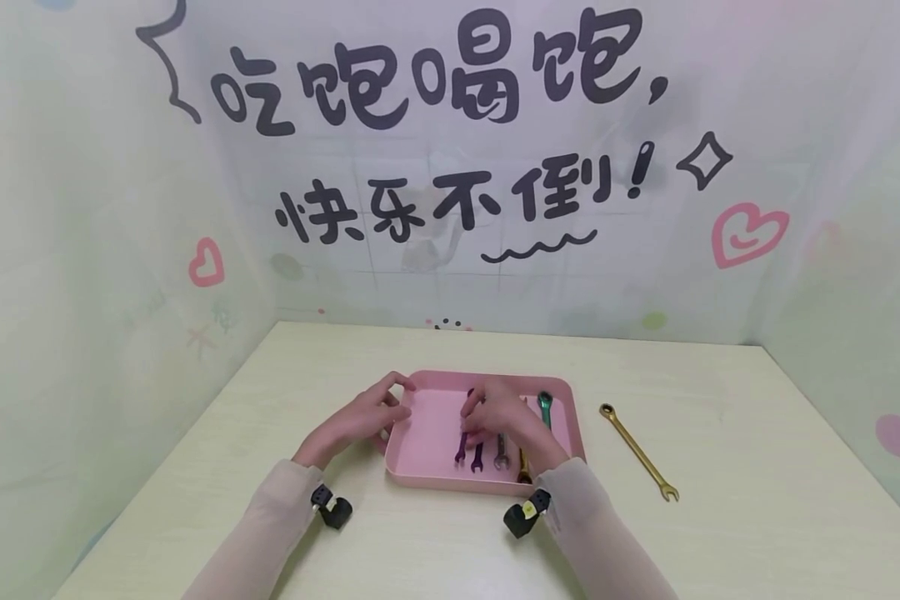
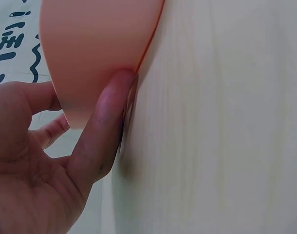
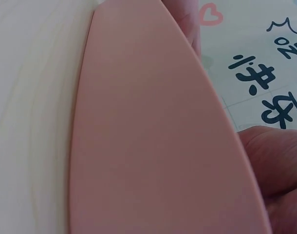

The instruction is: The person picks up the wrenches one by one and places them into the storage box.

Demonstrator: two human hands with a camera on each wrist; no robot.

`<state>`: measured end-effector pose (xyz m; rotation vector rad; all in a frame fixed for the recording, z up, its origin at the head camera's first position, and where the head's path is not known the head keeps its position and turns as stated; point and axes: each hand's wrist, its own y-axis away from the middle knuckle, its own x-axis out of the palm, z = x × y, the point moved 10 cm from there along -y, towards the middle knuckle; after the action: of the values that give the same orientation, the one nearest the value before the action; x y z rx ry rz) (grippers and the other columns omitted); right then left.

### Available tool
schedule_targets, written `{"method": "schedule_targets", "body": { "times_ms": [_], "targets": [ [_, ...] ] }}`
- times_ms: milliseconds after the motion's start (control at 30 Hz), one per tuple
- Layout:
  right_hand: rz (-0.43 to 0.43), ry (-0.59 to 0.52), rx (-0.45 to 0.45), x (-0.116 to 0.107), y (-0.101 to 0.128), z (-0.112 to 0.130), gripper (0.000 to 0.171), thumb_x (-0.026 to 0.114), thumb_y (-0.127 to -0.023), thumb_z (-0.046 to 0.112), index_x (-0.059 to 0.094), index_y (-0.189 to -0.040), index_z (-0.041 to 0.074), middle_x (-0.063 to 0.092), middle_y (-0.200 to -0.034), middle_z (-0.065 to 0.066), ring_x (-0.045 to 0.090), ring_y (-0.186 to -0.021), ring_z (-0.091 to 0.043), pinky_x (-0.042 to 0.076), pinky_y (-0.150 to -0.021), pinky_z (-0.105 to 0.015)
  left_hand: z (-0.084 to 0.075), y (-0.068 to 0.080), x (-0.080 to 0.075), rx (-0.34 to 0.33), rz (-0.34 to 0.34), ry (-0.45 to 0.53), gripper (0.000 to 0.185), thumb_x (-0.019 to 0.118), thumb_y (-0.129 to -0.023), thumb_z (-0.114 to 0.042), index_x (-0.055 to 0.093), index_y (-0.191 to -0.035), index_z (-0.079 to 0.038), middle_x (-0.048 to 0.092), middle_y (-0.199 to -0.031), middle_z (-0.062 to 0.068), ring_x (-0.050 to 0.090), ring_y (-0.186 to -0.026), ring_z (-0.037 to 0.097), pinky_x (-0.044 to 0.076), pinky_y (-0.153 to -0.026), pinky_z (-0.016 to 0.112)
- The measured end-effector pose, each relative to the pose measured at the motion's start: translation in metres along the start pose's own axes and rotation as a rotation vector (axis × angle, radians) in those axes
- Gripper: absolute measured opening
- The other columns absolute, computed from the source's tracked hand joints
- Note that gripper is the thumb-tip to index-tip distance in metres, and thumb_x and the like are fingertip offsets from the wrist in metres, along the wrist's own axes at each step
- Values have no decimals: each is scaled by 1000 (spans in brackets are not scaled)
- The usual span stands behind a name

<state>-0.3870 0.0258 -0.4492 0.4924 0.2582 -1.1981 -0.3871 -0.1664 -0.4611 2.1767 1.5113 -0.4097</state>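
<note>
A pink tray (image 1: 429, 417) lies on a pale wood-grain table (image 1: 720, 517), near its middle, with several small wrenches lying side by side in its right half. The left hand (image 1: 360, 421) grips the tray's left rim: the fingers curl over the top edge, and the left wrist view shows the thumb (image 2: 102, 126) pressed against the tray's outer wall where it meets the table. The right hand (image 1: 498, 417) rests inside the tray over the wrenches, its fingers bent down onto a purple wrench (image 1: 462, 446); whether the fingers actually pinch it cannot be told, because the hand hides the contact. Just right of the purple wrench lie a dark blue wrench (image 1: 478, 458), a grey wrench (image 1: 501, 454) and a gold-brown wrench (image 1: 523, 467), partly under the wrist; a green ratchet wrench (image 1: 544, 408) lies along the tray's right side. A gold wrench (image 1: 637, 450) lies on the table outside the tray, to its right and apart from it. A small black camera is strapped to each sleeved wrist. The backdrop (image 1: 450, 167) bears black Chinese lettering reading 吃饱喝饱, above 快乐不倒!, with pink hearts, a wavy underline and a four-pointed star outline.
</note>
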Motion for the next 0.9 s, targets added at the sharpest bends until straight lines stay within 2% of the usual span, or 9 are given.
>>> {"method": "schedule_targets", "body": {
  "times_ms": [400,733,900],
  "targets": [
    [-27,28,-13,-1,0,-1,5,74,-90,0,71,-95,-1,69,-85,-15,72,-60,-20,65,-64,-31,-1,-1,0,19,6,-3,43,56,-103,-18,45,-144,-15,57,-114,20,67,-78,25,63,-60,38],
    [-77,64,-6,-4,3,0,4,73,-92,5,71,-95,3,72,-77,-11,73,-62,-22,65,-71,-34,-1,-1,-1,11,-6,-5,42,57,-103,-18,46,-143,-16,58,-113,20,67,-78,25,63,-59,38],
    [-33,40,-37,-3,2,7,9,72,-94,7,71,-101,1,73,-82,-13,73,-66,-21,64,-70,-32,-1,-1,-1,12,-6,-7,41,57,-102,-19,46,-142,-17,59,-112,19,67,-78,25,63,-59,38]
  ]
}}
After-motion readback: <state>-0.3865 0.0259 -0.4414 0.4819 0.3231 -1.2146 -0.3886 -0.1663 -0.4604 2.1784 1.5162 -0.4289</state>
